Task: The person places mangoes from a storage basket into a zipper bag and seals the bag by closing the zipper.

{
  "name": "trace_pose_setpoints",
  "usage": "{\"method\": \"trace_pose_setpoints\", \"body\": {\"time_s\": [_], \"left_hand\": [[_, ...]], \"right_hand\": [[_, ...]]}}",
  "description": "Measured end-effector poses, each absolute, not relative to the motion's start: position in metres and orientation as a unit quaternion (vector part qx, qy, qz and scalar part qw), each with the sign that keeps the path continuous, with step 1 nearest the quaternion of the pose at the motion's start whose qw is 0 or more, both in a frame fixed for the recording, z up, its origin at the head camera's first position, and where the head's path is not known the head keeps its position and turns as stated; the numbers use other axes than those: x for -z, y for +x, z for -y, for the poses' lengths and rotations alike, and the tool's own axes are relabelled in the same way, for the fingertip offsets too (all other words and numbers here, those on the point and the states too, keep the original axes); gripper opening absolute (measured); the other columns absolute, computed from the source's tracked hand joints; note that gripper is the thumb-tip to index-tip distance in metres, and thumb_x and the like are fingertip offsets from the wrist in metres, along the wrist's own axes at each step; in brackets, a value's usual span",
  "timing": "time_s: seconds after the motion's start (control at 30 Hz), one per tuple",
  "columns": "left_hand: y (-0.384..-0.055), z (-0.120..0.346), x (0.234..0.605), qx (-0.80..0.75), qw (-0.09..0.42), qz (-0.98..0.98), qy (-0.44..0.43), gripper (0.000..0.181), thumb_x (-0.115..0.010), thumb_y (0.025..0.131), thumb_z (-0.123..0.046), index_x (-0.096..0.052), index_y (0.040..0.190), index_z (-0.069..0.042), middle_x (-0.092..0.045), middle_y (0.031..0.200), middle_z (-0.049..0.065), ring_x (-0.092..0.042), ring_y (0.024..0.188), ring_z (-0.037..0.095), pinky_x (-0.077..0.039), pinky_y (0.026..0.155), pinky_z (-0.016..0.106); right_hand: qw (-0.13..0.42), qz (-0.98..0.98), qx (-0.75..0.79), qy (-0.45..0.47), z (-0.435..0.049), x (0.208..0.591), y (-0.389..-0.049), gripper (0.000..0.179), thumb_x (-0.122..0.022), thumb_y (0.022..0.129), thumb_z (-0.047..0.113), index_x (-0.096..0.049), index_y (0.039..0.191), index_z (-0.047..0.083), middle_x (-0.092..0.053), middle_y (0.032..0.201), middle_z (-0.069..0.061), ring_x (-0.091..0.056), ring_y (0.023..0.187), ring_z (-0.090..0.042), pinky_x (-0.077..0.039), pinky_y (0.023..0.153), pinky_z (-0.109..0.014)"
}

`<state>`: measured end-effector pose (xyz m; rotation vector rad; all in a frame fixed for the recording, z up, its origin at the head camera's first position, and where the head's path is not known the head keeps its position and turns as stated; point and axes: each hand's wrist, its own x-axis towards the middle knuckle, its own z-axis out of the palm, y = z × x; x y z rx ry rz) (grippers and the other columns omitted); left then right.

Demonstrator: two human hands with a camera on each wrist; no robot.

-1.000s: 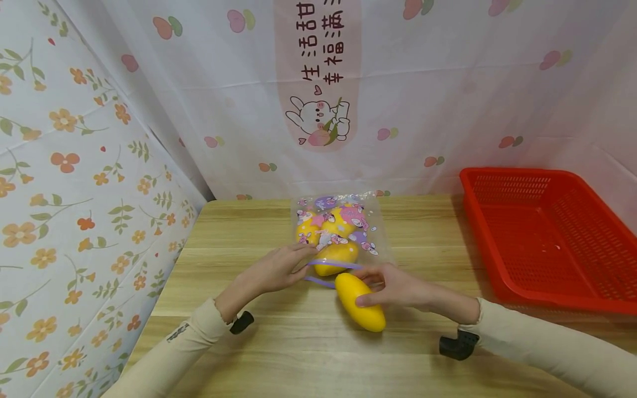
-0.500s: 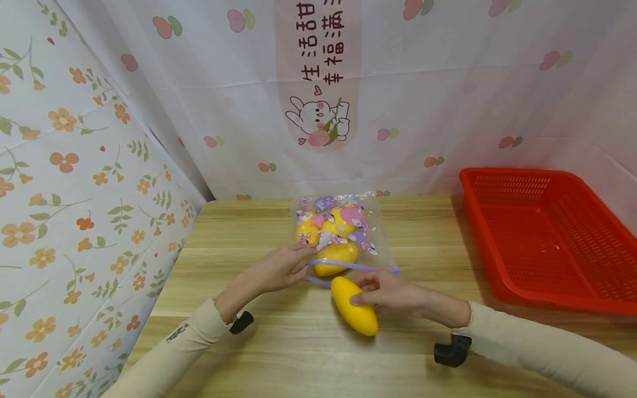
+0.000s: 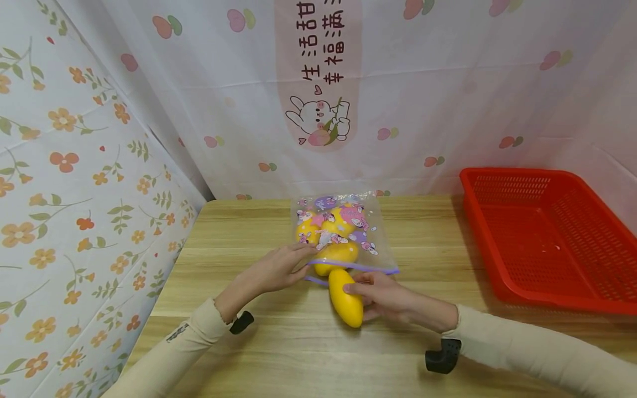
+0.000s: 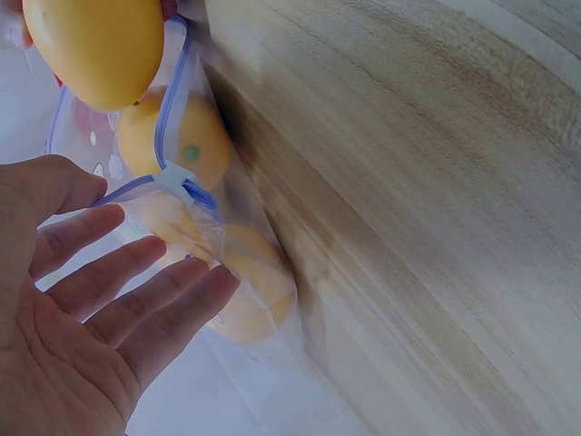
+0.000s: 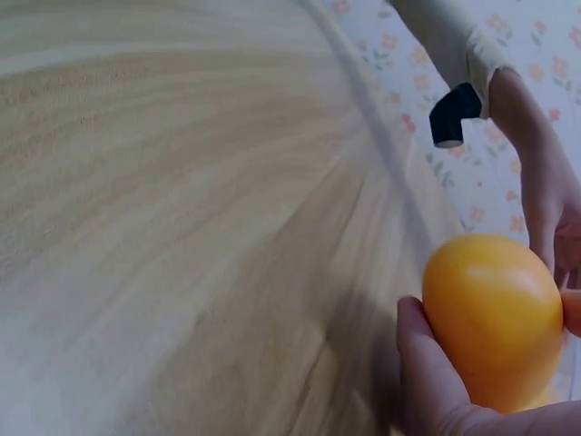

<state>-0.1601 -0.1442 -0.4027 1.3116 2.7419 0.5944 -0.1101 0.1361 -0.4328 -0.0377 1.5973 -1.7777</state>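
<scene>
A yellow mango [image 3: 345, 298] is gripped by my right hand [image 3: 385, 296], thumb on top; its far end is at the mouth of a clear zip bag [image 3: 375, 221]. The bag lies flat, printed with cartoon figures and edged in purple, with several mangoes [image 3: 338, 253] inside. My left hand [image 3: 281, 268] is at the left side of the bag's mouth. In the left wrist view, its thumb and forefinger pinch the zip edge [image 4: 127, 189], while the other fingers extend below. The right wrist view shows the held mango [image 5: 495, 318] between thumb and fingers.
A red plastic basket [image 3: 485, 243] with perforated walls stands on the right. The wooden table [image 3: 239, 226] meets a printed curtain [image 3: 239, 110] at the back, and a floral cloth [image 3: 89, 193] hangs on the left.
My right hand has moved left with the mango, bringing it nearer the bag's mouth and turning it more upright in the head view. My left hand and the bag have barely moved.
</scene>
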Motion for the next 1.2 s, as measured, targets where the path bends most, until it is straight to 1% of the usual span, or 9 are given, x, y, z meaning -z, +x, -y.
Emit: {"method": "trace_pose_setpoints", "body": {"time_s": [0.07, 0.17, 0.47, 0.57, 0.7, 0.83, 0.97, 1.13, 1.2], "left_hand": [[-0.160, 0.144, 0.403, -0.190, 0.021, -0.885, 0.424, 0.041, -0.067, 0.097, -0.006, -0.060, 0.137, 0.001, -0.060, 0.137, 0.018, -0.062, 0.118, 0.031, -0.050, 0.100, 0.046], [-0.160, 0.144, 0.403, -0.190, 0.024, -0.886, 0.421, 0.042, -0.067, 0.097, -0.006, -0.060, 0.137, 0.001, -0.060, 0.137, 0.018, -0.064, 0.115, 0.030, -0.050, 0.100, 0.045], [-0.161, 0.144, 0.403, -0.190, 0.026, -0.886, 0.422, 0.041, -0.066, 0.097, -0.006, -0.060, 0.137, 0.001, -0.060, 0.138, 0.019, -0.066, 0.110, 0.029, -0.050, 0.100, 0.045], [-0.161, 0.144, 0.403, -0.187, 0.020, -0.885, 0.425, 0.041, -0.067, 0.096, -0.005, -0.060, 0.136, 0.001, -0.060, 0.137, 0.019, -0.064, 0.115, 0.031, -0.050, 0.100, 0.045], [-0.161, 0.143, 0.403, -0.183, 0.010, -0.884, 0.431, 0.040, -0.067, 0.095, -0.005, -0.061, 0.134, 0.002, -0.061, 0.135, 0.019, -0.059, 0.123, 0.034, -0.049, 0.101, 0.046], [-0.161, 0.143, 0.404, -0.181, 0.007, -0.883, 0.432, 0.040, -0.068, 0.095, -0.005, -0.061, 0.134, 0.003, -0.061, 0.135, 0.019, -0.059, 0.123, 0.034, -0.049, 0.101, 0.046], [-0.161, 0.143, 0.404, -0.181, 0.006, -0.883, 0.433, 0.040, -0.068, 0.095, -0.005, -0.061, 0.134, 0.002, -0.061, 0.134, 0.019, -0.060, 0.122, 0.034, -0.050, 0.100, 0.045], [-0.161, 0.144, 0.404, -0.182, 0.008, -0.884, 0.431, 0.040, -0.068, 0.095, -0.005, -0.061, 0.134, 0.001, -0.061, 0.135, 0.020, -0.060, 0.121, 0.034, -0.051, 0.099, 0.046], [-0.161, 0.144, 0.404, -0.182, 0.010, -0.885, 0.429, 0.041, -0.068, 0.095, -0.005, -0.061, 0.135, 0.001, -0.061, 0.135, 0.020, -0.061, 0.121, 0.034, -0.051, 0.099, 0.046]], "right_hand": [[0.360, -0.619, 0.698, -0.007, -0.134, 0.433, -0.109, 0.068, -0.065, 0.098, 0.021, -0.030, 0.143, -0.016, -0.058, 0.123, -0.024, -0.065, 0.097, -0.029, -0.057, 0.084, -0.056], [0.352, -0.615, 0.705, 0.001, -0.131, 0.434, -0.108, 0.070, -0.065, 0.099, 0.022, -0.028, 0.145, -0.016, -0.058, 0.126, -0.025, -0.065, 0.098, -0.029, -0.056, 0.084, -0.055], [0.335, -0.603, 0.724, 0.007, -0.121, 0.442, -0.108, 0.064, -0.066, 0.101, 0.027, -0.036, 0.141, -0.013, -0.059, 0.122, -0.023, -0.067, 0.096, -0.030, -0.058, 0.083, -0.050], [0.331, -0.592, 0.735, 0.007, -0.119, 0.444, -0.108, 0.066, -0.065, 0.101, 0.027, -0.033, 0.143, -0.013, -0.058, 0.124, -0.024, -0.067, 0.098, -0.031, -0.058, 0.084, -0.051], [0.328, -0.576, 0.749, 0.010, -0.117, 0.445, -0.108, 0.072, -0.063, 0.103, 0.026, -0.024, 0.149, -0.014, -0.056, 0.129, -0.027, -0.066, 0.103, -0.033, -0.057, 0.086, -0.051], [0.317, -0.572, 0.756, 0.022, -0.116, 0.444, -0.108, 0.077, -0.062, 0.103, 0.026, -0.017, 0.151, -0.015, -0.054, 0.132, -0.028, -0.066, 0.106, -0.034, -0.056, 0.088, -0.051], [0.308, -0.570, 0.760, 0.034, -0.115, 0.444, -0.107, 0.078, -0.061, 0.104, 0.027, -0.016, 0.152, -0.015, -0.052, 0.135, -0.029, -0.065, 0.107, -0.034, -0.055, 0.090, -0.051], [0.299, -0.564, 0.769, 0.033, -0.114, 0.446, -0.105, 0.074, -0.059, 0.105, 0.030, -0.020, 0.150, -0.014, -0.053, 0.134, -0.027, -0.065, 0.104, -0.031, -0.055, 0.091, -0.050], [0.298, -0.563, 0.770, 0.034, -0.113, 0.448, -0.106, 0.071, -0.059, 0.105, 0.031, -0.024, 0.148, -0.013, -0.054, 0.132, -0.026, -0.066, 0.103, -0.030, -0.055, 0.091, -0.049]]}}
